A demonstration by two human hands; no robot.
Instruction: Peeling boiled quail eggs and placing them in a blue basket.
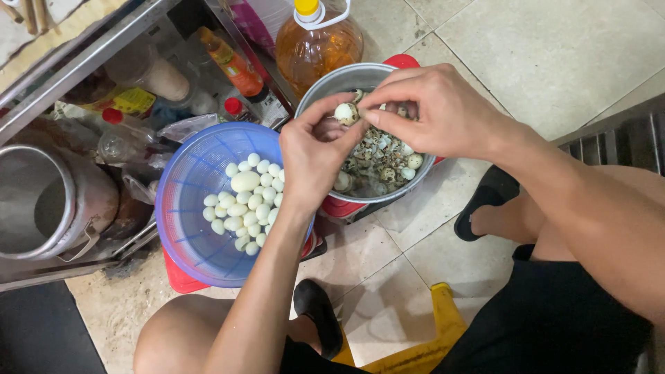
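Both hands point(360, 128) pinch one small egg point(346, 113) over the metal bowl point(325, 86), mid-peel; next, I'd judge, the blue basket point(181, 208) of peeled eggs.

Your single view comes from the camera on your head, looking steeply down past your chest at your own forearms, knees and the pale tiled floor point(554, 62). It sits close: your left hand point(312, 156) and right hand point(436, 111) fill the frame's middle, with no second view overlapping.
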